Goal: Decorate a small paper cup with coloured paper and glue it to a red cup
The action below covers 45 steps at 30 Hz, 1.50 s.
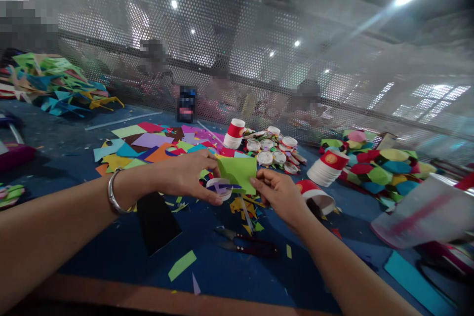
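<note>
In the middle, my left hand has its thumb and fingers around a small round white cut cup base with purple paper strips across it. A sheet of bright green paper is pinched at its right edge by my right hand, its left side close to my left fingers. Below my hands lie a pair of thread snips, blades pointing left, and yellow and green paper scraps. A black rectangular piece rests under my left wrist.
Coloured paper sheets spread behind my left hand. Cut cup bases are heaped at the back, near stacked red-and-white paper cups. Another cup stack and a translucent pitcher stand right. A perforated metal screen borders the table.
</note>
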Each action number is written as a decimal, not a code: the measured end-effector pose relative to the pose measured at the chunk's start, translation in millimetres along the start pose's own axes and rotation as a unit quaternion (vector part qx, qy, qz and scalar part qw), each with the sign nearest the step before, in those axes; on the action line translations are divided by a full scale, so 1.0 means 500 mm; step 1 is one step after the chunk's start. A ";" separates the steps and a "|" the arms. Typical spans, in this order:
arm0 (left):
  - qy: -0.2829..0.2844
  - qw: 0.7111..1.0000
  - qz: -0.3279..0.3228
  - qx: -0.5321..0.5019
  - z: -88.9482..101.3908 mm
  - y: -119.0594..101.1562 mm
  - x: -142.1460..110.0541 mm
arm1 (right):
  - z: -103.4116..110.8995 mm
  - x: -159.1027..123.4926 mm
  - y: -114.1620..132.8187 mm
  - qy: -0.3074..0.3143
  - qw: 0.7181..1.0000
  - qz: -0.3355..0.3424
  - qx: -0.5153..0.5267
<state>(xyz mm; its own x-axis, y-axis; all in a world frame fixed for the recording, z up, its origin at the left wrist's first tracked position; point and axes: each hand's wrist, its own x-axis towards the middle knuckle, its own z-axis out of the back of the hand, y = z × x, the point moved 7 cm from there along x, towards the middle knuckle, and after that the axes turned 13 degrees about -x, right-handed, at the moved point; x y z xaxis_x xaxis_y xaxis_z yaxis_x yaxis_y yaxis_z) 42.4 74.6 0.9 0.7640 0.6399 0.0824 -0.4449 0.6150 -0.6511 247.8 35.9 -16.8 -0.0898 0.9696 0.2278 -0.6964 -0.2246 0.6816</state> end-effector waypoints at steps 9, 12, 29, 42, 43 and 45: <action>0.039 0.995 0.040 -0.082 -0.011 -0.005 0.004 | -0.022 -0.007 0.000 0.073 0.997 -0.019 0.025; 0.041 0.992 0.061 -0.100 -0.013 -0.001 0.004 | -0.022 -0.005 -0.005 0.074 0.997 -0.012 0.000; 0.040 0.997 0.024 -0.068 -0.007 0.012 0.010 | -0.013 -0.074 0.126 -0.066 0.923 0.285 -0.252; 0.026 0.995 -0.024 -0.090 -0.009 -0.029 0.006 | -0.024 -0.082 0.127 -0.075 0.889 0.316 -0.324; 0.021 0.996 -0.030 -0.084 -0.007 -0.031 0.006 | -0.024 -0.083 0.127 -0.076 0.887 0.319 -0.327; 0.003 0.997 -0.046 -0.067 -0.002 -0.033 0.007 | -0.022 -0.085 0.129 -0.085 0.880 0.328 -0.334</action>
<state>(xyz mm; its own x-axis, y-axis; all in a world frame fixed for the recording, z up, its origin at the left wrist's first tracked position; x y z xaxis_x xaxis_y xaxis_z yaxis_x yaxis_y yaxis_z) 52.7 66.3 11.2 0.8022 0.5800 0.1419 -0.3062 0.6035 -0.7362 198.7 -18.9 9.7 -0.5597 0.6119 0.5589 -0.8027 -0.5678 -0.1823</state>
